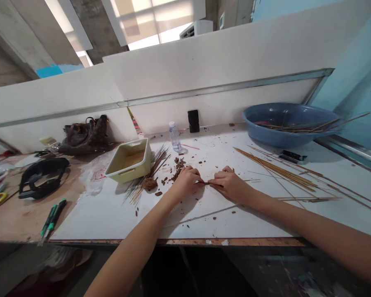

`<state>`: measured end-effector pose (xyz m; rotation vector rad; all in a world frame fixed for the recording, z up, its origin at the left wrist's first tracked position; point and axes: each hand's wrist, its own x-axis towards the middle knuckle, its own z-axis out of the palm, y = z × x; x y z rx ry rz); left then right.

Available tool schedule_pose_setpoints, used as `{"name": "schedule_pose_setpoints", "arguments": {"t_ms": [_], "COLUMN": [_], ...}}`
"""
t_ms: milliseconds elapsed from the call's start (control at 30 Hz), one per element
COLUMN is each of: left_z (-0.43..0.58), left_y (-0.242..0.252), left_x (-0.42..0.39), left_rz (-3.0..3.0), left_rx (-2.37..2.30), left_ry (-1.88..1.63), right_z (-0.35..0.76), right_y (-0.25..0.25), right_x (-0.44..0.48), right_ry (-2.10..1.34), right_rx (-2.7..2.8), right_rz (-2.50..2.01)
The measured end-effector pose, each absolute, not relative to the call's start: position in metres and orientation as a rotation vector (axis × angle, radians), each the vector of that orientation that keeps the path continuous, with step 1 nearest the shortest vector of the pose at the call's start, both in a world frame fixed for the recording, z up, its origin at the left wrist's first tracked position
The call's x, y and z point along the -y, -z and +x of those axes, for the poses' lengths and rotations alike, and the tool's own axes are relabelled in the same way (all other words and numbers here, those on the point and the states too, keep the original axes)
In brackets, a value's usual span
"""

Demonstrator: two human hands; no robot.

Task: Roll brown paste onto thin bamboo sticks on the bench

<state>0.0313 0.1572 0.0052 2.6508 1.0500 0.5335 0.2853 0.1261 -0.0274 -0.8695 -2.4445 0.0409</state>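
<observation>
My left hand [187,180] and my right hand [231,185] are close together low over the white board, fingers closed. Between them a short stretch of a thin brown stick [206,183] shows, pinched at both sides; the rest of it is mostly hidden by my fingers. Just beyond my left hand lie dark brown crumbs [178,166]. A brown lump [149,184] rests to the left, beside a bundle of thin dark-coated sticks [156,165]. On the right, bare tan sticks [275,168] lie fanned out past my right wrist.
A yellow-green tub [128,175] with shallow contents stands at left. A clear bottle [174,137] and a phone [193,121] are at the back. The blue basin [284,138] holds sticks that stick out rightward. Green-and-black cutters [53,219] lie near the left front edge.
</observation>
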Motion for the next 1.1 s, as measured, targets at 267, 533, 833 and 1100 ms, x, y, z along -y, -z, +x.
{"name": "schedule_pose_setpoints", "arguments": {"t_ms": [267,533,833,1100], "left_z": [0.034,0.031,0.031,0.03], "left_y": [-0.012,-0.021,-0.022,-0.018], "left_x": [-0.151,-0.143,-0.144,-0.144], "left_rz": [2.697,2.814,2.768,2.772], "left_rx": [-1.083,-1.173,-1.161,-1.183], "left_ry": [-0.439,-0.285,-0.31,-0.324], "right_z": [0.287,0.294,0.295,0.296], "right_y": [0.025,0.024,0.027,0.028], "right_x": [-0.128,-0.124,-0.125,-0.126], "right_ry": [0.086,0.18,0.068,0.116], "right_rx": [2.522,2.501,2.496,2.507], "right_rz": [-0.821,-0.838,-0.862,-0.827]}}
